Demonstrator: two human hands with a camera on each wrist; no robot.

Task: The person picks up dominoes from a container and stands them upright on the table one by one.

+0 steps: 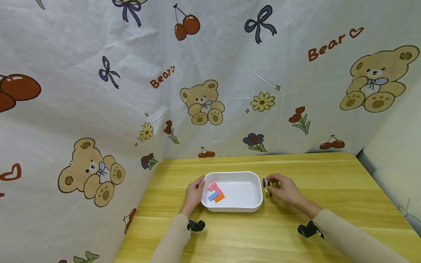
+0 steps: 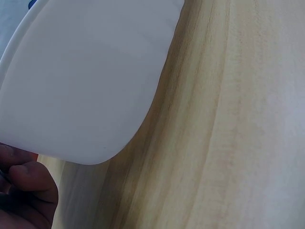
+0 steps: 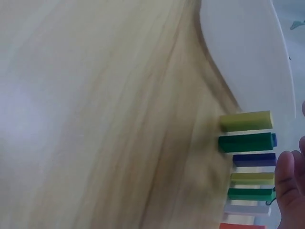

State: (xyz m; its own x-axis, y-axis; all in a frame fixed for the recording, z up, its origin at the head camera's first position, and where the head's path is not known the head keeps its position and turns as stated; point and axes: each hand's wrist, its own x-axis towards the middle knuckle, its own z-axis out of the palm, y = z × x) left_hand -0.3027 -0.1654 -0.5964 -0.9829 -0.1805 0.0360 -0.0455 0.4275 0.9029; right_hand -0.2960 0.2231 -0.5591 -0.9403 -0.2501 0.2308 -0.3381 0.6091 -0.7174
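A white plastic tray (image 1: pixel 231 209) sits on the table. My left hand (image 1: pixel 194 193) grips its left end, thumb at the rim. Inside lie flat domino blocks: two pink (image 1: pixel 212 186), one blue (image 1: pixel 213 196) and one orange (image 1: pixel 219 197). Just right of the tray, my right hand (image 1: pixel 285 190) reaches over a row of upright domino blocks, fingers extended near their tops. The right wrist view shows the row: yellow (image 3: pixel 245 121), green (image 3: pixel 245 142), dark blue (image 3: pixel 255 160), then another yellow, green, white (image 3: pixel 248 210) and red (image 3: pixel 240 226).
The wooden table (image 1: pixel 230 237) meets a hanging cloth (image 1: pixel 230 65) printed with bears, bows and cherries at the back and left. A pale wall (image 1: pixel 394 153) stands on the right. Each wrist carries a black device (image 1: pixel 196 225).
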